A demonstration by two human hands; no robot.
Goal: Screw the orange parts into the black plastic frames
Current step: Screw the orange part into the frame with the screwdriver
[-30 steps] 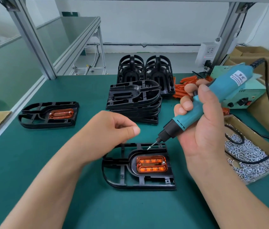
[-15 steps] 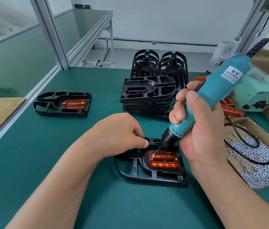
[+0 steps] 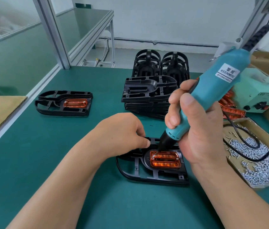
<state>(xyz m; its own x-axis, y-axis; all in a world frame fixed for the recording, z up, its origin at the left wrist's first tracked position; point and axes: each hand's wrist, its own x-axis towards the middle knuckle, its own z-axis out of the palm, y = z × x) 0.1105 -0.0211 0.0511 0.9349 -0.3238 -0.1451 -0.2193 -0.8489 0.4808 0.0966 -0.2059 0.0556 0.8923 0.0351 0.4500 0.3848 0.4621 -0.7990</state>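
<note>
A black plastic frame (image 3: 148, 176) lies flat on the green mat in front of me, with an orange part (image 3: 165, 159) seated in its middle. My right hand (image 3: 198, 128) grips a teal electric screwdriver (image 3: 213, 95), tilted, its bit tip on a screw at the orange part's upper left corner. A second screw shows at the part's upper right corner. My left hand (image 3: 122, 134), fingers curled, rests on the frame's far left edge and steadies it.
Another frame with an orange part (image 3: 64, 103) lies at the left. Stacks of bare black frames (image 3: 148, 95) stand behind. Loose orange parts (image 3: 232, 111), a power unit (image 3: 254, 96) and a cardboard tray of screws (image 3: 262, 162) are on the right.
The screwdriver tip came down from above the frame's far edge onto the orange part's upper left corner. My left hand lowered onto the frame.
</note>
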